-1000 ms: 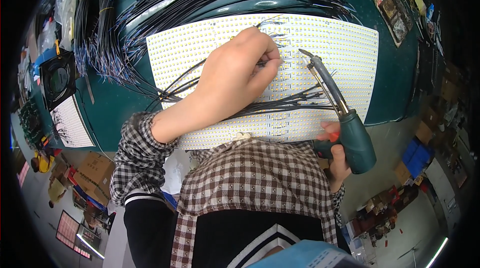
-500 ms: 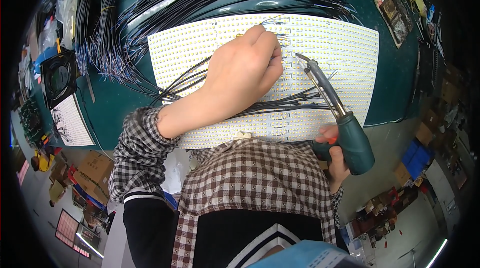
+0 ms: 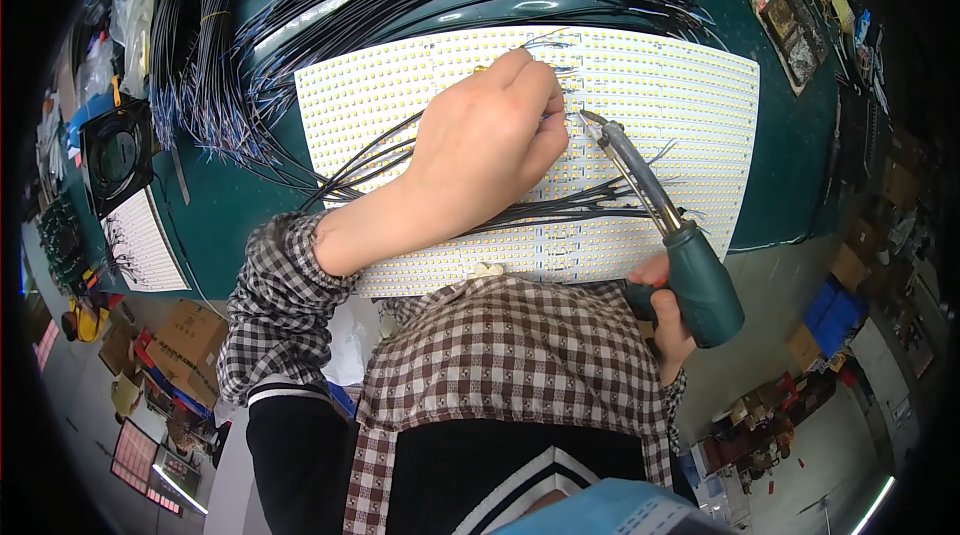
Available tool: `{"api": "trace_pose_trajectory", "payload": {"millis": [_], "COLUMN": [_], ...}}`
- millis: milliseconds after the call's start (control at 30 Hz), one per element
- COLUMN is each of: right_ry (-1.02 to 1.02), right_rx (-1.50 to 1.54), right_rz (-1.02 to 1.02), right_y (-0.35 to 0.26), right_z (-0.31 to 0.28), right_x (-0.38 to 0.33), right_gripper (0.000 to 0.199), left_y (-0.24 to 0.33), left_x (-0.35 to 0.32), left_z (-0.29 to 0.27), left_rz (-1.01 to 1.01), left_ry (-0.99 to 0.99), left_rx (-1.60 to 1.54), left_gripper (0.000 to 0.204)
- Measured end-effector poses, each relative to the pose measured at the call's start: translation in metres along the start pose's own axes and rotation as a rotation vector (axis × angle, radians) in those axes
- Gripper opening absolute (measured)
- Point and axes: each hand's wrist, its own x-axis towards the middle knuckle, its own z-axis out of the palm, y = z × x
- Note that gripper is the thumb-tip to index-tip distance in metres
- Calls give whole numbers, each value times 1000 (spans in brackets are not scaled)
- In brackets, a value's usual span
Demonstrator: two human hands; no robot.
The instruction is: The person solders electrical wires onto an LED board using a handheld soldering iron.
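Two hands at one board (image 3: 690, 120), which lies flat on the bench (image 3: 790, 170). Left hand (image 3: 480, 130): thumb and fingers together, clamped on what looks like one of the black wires (image 3: 570, 214); grip partly hidden. Right hand (image 3: 670, 325): wrapped round the handle of the iron (image 3: 703, 280), tip (image 3: 592, 119) just beside the left fingertips; contact with the board cannot be told.

Advice: keep the wire end still on its pad, brace the left wrist, bring the tip in low from the right, heat pad and wire together, briefly; keep fingertips clear of the hot metal, then hold steady until the joint sets.

Versus half a second ago: tip shifted left, closer to the fingertips, handle following slightly; left hand essentially unmoved
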Motion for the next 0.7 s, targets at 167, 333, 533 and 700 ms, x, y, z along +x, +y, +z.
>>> {"api": "trace_pose_trajectory", "payload": {"millis": [167, 333, 533, 700], "right_ry": [15, 20, 28, 30], "right_rx": [15, -12, 5, -2], "right_rz": [0, 13, 43, 47], "right_y": [-2, 4, 2, 6], "right_z": [2, 0, 3, -1], "right_x": [1, -2, 0, -3], "right_gripper": [34, 35, 35, 35], "left_y": [1, 1, 1, 1], "left_x": [1, 0, 0, 0], "left_z": [-2, 0, -1, 0], "left_rz": [-10, -11, -9, -1], "left_ry": [-7, -6, -5, -2], "left_rx": [6, 10, 9, 8], "left_gripper": [13, 13, 13, 13]}}
